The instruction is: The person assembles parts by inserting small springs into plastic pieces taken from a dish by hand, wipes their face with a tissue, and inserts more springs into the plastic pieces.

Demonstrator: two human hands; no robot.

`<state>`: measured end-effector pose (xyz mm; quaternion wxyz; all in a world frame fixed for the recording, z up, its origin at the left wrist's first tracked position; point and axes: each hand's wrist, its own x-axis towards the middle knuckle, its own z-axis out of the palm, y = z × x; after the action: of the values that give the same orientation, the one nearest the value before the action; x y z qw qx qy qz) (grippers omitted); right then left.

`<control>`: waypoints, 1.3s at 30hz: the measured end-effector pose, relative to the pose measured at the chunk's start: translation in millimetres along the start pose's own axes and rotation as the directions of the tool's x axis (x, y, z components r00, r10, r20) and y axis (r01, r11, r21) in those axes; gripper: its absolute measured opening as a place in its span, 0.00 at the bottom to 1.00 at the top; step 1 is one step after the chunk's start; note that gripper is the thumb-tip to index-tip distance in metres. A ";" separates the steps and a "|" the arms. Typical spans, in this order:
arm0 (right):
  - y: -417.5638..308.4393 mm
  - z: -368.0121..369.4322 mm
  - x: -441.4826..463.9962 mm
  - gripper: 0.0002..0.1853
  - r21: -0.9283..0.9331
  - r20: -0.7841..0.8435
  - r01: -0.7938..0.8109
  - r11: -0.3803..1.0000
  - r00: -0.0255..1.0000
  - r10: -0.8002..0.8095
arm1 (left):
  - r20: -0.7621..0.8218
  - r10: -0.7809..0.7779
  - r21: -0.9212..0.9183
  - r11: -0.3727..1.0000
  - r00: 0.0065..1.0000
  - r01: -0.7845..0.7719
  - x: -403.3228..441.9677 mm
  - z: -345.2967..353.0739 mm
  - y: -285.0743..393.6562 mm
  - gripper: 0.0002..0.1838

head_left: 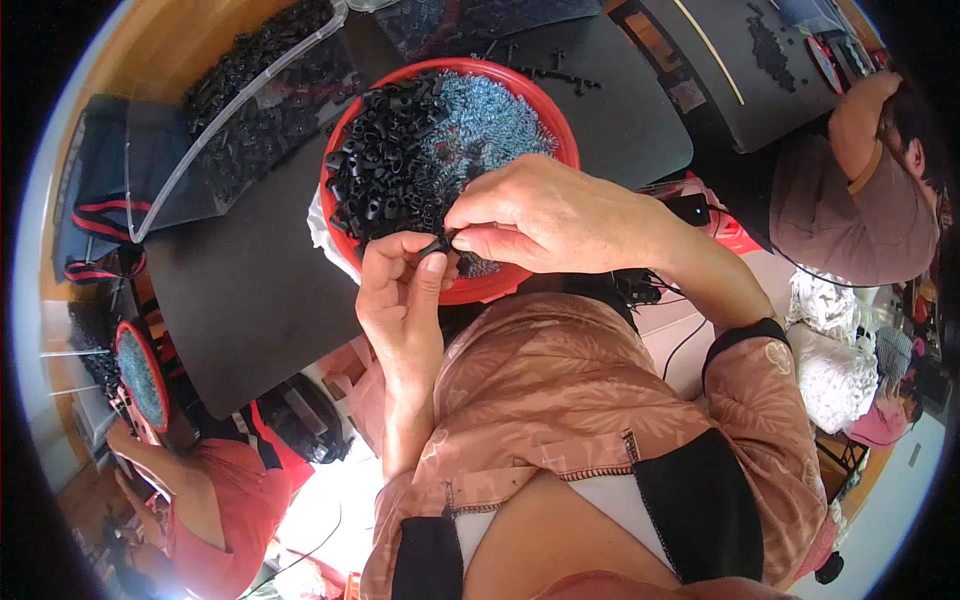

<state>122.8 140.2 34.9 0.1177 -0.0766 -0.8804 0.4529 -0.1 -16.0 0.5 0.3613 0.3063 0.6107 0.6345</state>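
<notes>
Just over the near edge of a red basin (572, 140), my two hands meet. Between thumb and index finger, my left hand (400, 290) pinches a small black plastic part (436, 246). My right hand (565, 215) is closed in a pinch right at that part's end; whatever its fingertips hold is hidden. Inside the basin, a heap of black hollow plastic parts (385, 150) fills the left side. Small bluish-silver pieces that look like metal springs (495, 115) lie on the right side.
The basin stands on a dark table (240, 290). A clear bin of black parts (265, 110) sits at the upper left, and black sprue pieces (560, 75) lie behind the basin. Other people work at the right (850, 210) and lower left (225, 500).
</notes>
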 end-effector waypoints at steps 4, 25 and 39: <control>-1.6 -0.8 -3.4 0.10 0.018 -0.004 0.002 1.000 1.000 -0.002 | 0.016 0.009 -0.034 0.999 1.000 -0.009 -1.8 1.1 -0.5 0.07; -0.3 -0.4 -14.0 0.09 -0.125 0.000 0.049 0.991 0.999 -0.050 | 0.052 0.017 0.021 1.000 0.998 -0.018 -8.2 4.5 -1.0 0.06; 6.9 3.9 -19.2 0.08 0.143 0.013 -0.042 0.989 0.999 0.041 | 0.090 0.005 0.027 1.000 0.996 -0.008 -9.5 1.9 -5.5 0.06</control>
<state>140.4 136.6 24.4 0.1088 -0.0839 -0.8446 0.5175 7.2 -22.9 -4.4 0.3820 0.3416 0.6016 0.6128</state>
